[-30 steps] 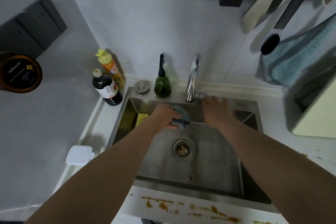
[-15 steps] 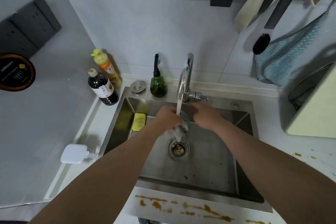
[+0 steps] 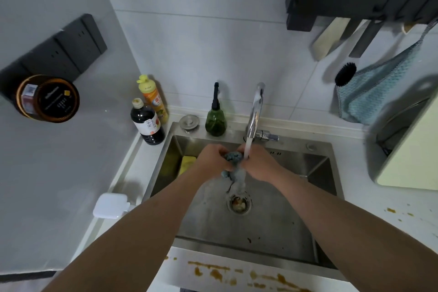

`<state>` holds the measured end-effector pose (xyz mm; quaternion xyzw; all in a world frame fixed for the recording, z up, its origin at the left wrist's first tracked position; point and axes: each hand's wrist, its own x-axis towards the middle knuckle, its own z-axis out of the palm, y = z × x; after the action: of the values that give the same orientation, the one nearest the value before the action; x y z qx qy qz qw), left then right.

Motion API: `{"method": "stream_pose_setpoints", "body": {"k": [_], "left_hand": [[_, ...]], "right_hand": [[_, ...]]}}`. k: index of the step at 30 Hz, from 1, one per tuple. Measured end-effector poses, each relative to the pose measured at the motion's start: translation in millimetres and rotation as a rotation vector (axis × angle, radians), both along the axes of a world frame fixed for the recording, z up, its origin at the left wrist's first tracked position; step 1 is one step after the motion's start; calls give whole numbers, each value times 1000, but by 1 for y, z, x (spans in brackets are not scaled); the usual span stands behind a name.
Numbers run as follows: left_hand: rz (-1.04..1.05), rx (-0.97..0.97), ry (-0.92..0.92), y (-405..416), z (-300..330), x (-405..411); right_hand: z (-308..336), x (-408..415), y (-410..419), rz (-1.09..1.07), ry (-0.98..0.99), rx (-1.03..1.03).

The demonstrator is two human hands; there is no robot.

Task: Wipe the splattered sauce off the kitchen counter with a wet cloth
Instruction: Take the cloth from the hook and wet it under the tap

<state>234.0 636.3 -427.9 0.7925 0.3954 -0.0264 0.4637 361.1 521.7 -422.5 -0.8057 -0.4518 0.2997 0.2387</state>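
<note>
Over the steel sink [image 3: 296, 225] both my hands hold a small grey-blue cloth [image 3: 233, 157] under running water from the chrome faucet [image 3: 256, 108]. My left hand [image 3: 212, 159] grips the cloth's left side, my right hand [image 3: 259, 165] grips its right side. A wet tail of the cloth hangs down toward the drain [image 3: 239, 204]. Brown sauce splatter [image 3: 213, 272] streaks the white counter strip in front of the sink, and more sauce spots [image 3: 391, 210] dot the counter at the right.
A yellow sponge [image 3: 187, 162] lies in the sink's left corner. A dark sauce bottle [image 3: 147, 122], a yellow squeeze bottle [image 3: 152, 98] and a green soap dispenser [image 3: 215, 118] stand behind the sink. A pale green box [image 3: 412, 149] sits right. A blue towel [image 3: 374, 92] hangs on the wall.
My right hand left the faucet handle and joined the left on the cloth. Water started running, and the cloth now sits under the stream.
</note>
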Motion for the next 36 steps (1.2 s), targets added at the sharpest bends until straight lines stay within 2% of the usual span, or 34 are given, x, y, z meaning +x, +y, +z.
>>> {"method": "stream_pose_setpoints", "body": {"k": [10, 25, 29, 31, 34, 36], "left_hand": [[-73, 36, -97, -1, -7, -3], [-79, -71, -166, -10, -16, 0], [-73, -10, -167, -15, -14, 9], [-14, -84, -238, -18, -11, 12], [103, -293, -360, -23, -7, 20], [187, -370, -405, -27, -2, 23]], "right_hand": [[7, -7, -9, -45, -43, -1], [4, -11, -25, -99, -26, 8], [5, -8, -30, -155, -32, 31], [7, -6, -30, -226, 25, 67], [6, -4, -25, -408, 269, 162], [6, -4, -18, -514, 346, 206]]}}
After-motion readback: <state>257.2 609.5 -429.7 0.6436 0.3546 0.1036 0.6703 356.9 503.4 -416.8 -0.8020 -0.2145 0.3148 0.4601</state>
